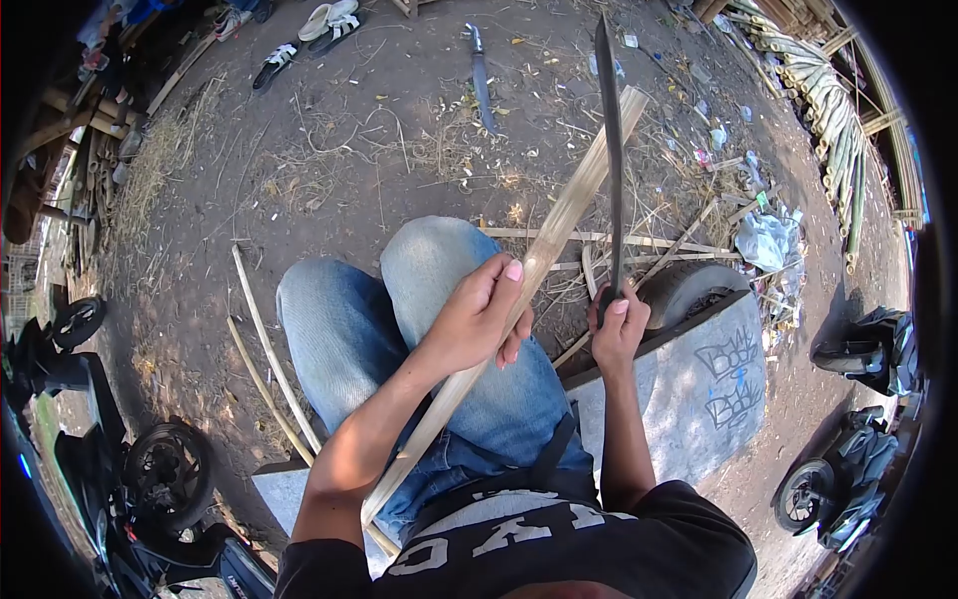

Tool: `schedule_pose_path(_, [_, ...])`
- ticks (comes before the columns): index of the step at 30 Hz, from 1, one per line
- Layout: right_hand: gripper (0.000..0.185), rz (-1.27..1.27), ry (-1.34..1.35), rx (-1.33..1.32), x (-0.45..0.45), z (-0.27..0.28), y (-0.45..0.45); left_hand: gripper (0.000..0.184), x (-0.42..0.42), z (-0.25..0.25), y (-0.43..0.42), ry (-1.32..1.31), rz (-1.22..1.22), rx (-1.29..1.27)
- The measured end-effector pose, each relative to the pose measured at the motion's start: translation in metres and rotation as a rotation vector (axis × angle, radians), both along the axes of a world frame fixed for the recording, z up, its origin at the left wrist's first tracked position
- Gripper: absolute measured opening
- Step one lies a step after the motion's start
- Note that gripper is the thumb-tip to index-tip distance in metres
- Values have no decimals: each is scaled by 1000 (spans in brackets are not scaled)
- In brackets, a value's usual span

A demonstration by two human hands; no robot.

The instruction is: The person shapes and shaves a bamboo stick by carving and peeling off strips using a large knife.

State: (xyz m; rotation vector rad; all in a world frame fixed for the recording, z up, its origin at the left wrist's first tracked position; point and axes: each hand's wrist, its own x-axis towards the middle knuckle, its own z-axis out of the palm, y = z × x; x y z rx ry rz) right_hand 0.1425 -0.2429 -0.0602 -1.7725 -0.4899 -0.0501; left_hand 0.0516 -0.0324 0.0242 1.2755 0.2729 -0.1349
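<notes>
My left hand (489, 311) is closed around a long split bamboo strip (574, 195), which runs slantwise across my lap from lower left to upper right. In my right hand (619, 331) is the handle of a machete (612, 150), its long dark blade pointing away from me. Blade and strip cross in view near the strip's far end; whether they touch I cannot tell. Beneath both hands are my knees in blue jeans (334, 319). The lower part of the strip passes behind my left forearm.
A second knife (481, 85) lies on the dirt ahead. Thin bamboo strips (274, 349) rest at my left. To the right are a tire (689, 290), a grey board with graffiti (699, 389), a plastic bag (766, 240) and stacked bamboo poles (833, 110). Motorcycles (165, 474) stand on both sides.
</notes>
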Motion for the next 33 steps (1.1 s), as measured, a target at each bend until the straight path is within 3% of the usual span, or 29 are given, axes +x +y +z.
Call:
schedule_pose_path(5, [63, 54, -306, -362, 3, 11, -2, 41, -1, -1, 2, 49, -59, -25])
schedule_pose_path(9, [64, 123, -591, -467, 10, 17, 2, 39, -2, -6, 4, 31, -82, 31])
schedule_pose_path(16, [69, 138, -715, -537, 33, 26, 3, 37, -1, -1, 3, 52, -83, 100])
schedule_pose_path(20, [64, 16, -735, -566, 54, 22, 0, 42, -3, -1, 1, -16, -75, 151])
schedule_pose_path(22, [55, -228, -424, -509, 65, 17, -4, 43, -1, -2, -1, -9, -73, 155])
schedule_pose_path(23, [49, -228, -387, -519, 70, 14, -9, 43, 0, -1, -2, 0, -71, 165])
schedule_pose_path(26, [51, -60, -459, -444, 57, 23, 2, 42, 1, 0, 1, 22, -71, 121])
schedule_pose_path(28, [59, 103, -643, -461, 48, 22, 6, 41, 3, -2, 1, 32, -82, 119])
schedule_pose_path(33, [70, 145, -727, -591, 50, 30, 6, 46, 5, -7, 0, 54, -66, 132])
